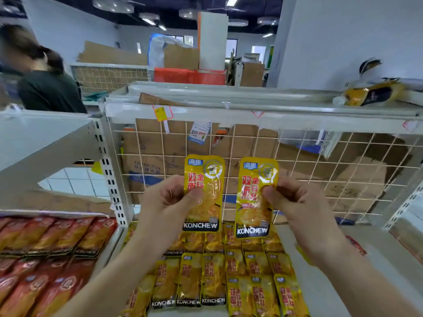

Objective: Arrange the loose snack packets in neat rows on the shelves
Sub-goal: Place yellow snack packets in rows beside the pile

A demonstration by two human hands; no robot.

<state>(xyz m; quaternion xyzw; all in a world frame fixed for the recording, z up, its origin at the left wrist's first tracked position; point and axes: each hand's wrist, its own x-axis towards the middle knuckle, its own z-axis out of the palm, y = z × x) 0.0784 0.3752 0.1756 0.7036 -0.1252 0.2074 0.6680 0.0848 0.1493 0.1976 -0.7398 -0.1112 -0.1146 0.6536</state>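
Note:
My left hand (169,200) pinches a yellow KONCHEW snack packet (206,179) upright by its left edge. My right hand (295,200) pinches a second yellow packet (254,202) upright by its right edge. Both packets hang side by side, apart, above the shelf. Below them several yellow packets (215,277) lie in rows on the white shelf (338,282), their labels facing up.
Red snack packets (43,255) fill the neighbouring shelf at left. A white wire mesh back panel (320,170) stands behind, with cardboard boxes beyond it. On the top shelf (229,104) lies a yellow pouch (370,94). A person in dark clothes (45,88) stands at far left.

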